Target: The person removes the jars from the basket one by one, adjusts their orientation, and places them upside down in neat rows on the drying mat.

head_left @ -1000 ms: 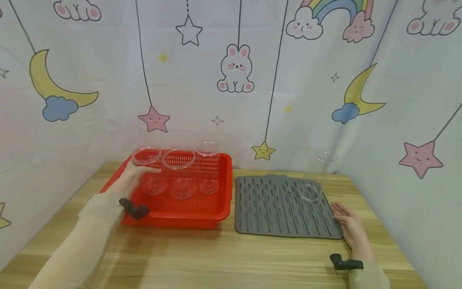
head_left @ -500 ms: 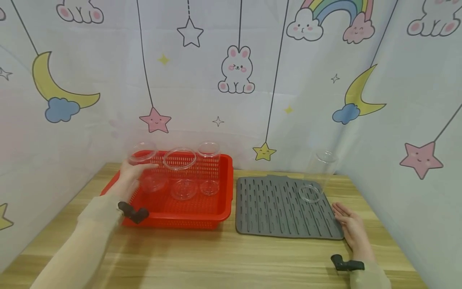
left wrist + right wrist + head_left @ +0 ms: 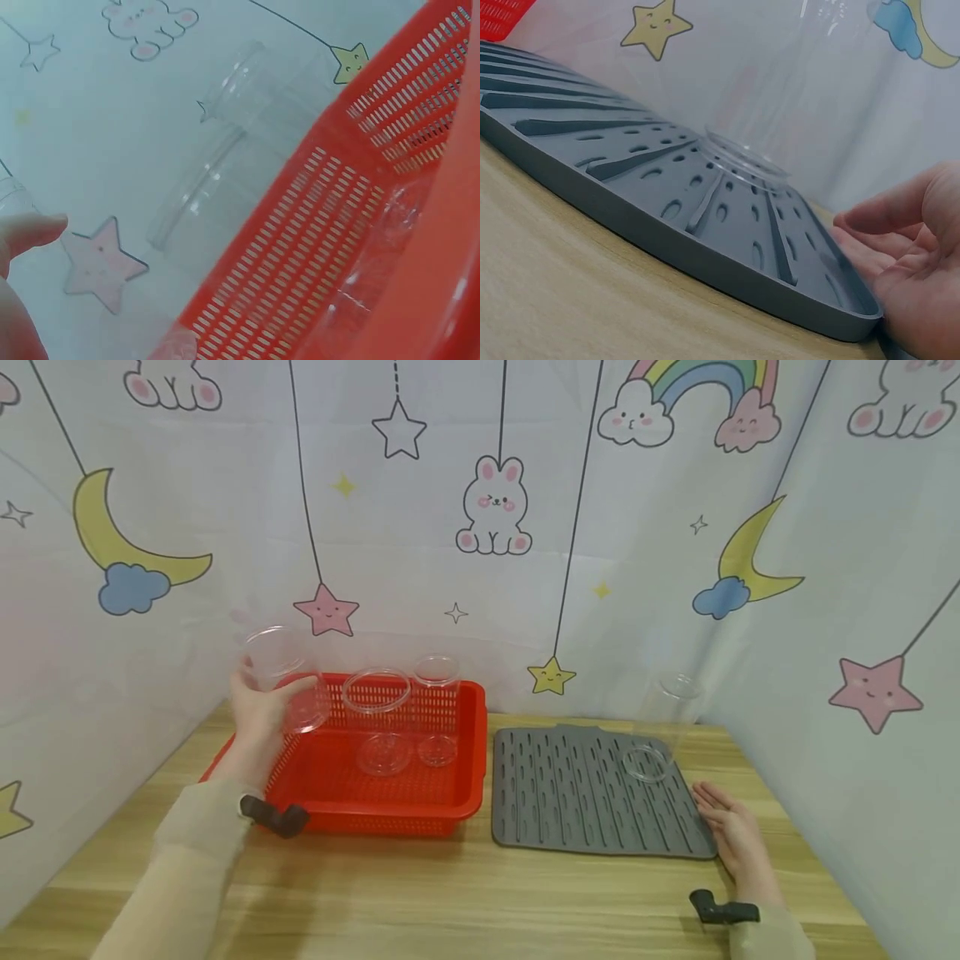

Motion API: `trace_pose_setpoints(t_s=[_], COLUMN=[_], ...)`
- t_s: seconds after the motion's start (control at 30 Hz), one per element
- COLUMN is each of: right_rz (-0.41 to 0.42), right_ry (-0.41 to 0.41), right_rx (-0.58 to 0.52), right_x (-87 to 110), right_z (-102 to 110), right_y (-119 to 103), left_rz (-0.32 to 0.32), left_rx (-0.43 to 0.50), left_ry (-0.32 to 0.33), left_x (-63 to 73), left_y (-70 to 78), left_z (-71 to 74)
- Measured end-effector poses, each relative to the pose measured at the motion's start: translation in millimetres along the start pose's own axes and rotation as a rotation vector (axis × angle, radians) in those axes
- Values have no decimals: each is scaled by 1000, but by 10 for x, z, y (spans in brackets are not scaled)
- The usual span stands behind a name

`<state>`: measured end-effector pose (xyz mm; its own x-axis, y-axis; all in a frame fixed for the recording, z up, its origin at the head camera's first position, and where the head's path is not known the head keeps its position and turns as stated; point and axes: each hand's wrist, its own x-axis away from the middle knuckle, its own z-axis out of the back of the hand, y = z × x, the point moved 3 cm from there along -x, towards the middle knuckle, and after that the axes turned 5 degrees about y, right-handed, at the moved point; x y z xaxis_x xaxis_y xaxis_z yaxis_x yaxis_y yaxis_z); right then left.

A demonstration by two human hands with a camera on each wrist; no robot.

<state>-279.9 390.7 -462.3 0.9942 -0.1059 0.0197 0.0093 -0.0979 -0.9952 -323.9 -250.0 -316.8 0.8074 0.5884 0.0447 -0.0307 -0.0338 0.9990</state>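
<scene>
My left hand (image 3: 258,714) grips a clear cup (image 3: 306,708) by its side, thumb to the right. The cup is tilted and raised over the back left of the red basket (image 3: 375,818). In the left wrist view only part of the thumb and fingers (image 3: 22,240) shows at the left edge. Inside the basket stand two more clear cups, a wide one (image 3: 384,758) and a narrower one (image 3: 437,752). A tall clear cup (image 3: 648,764) stands on the grey drying mat (image 3: 570,806). My right hand (image 3: 735,835) lies at the mat's right edge, fingers relaxed, holding nothing.
The basket and mat sit side by side on a wooden table (image 3: 480,902), with a narrow gap between them. A white patterned curtain (image 3: 420,568) hangs close behind and along both sides.
My left hand has lifted its cup from among the others in the basket, moving up and left and tilting it. My right hand and the other cups have stayed put.
</scene>
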Motion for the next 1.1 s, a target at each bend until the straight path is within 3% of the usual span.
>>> trace_pose_setpoints(t_s=[0.17, 0.3, 0.53, 0.87, 1.1], right_rz=[-54, -24, 186, 444, 523], right_ry=[44, 48, 5, -62, -83], right_rx=[-4, -22, -154, -179, -113], right_x=[-12, 2, 103, 326, 504], right_z=[-3, -44, -178, -581, -1020], right_y=[-36, -149, -526, -1168, -1411], left_rz=[-155, -291, -622, -1110, -1344], left_rx=[20, -8, -169, -180, -270], left_ry=[40, 63, 137, 137, 154], left_x=[146, 284, 596, 990, 1224], left_y=[157, 262, 414, 454, 362], left_z=[33, 31, -79, -359, -633])
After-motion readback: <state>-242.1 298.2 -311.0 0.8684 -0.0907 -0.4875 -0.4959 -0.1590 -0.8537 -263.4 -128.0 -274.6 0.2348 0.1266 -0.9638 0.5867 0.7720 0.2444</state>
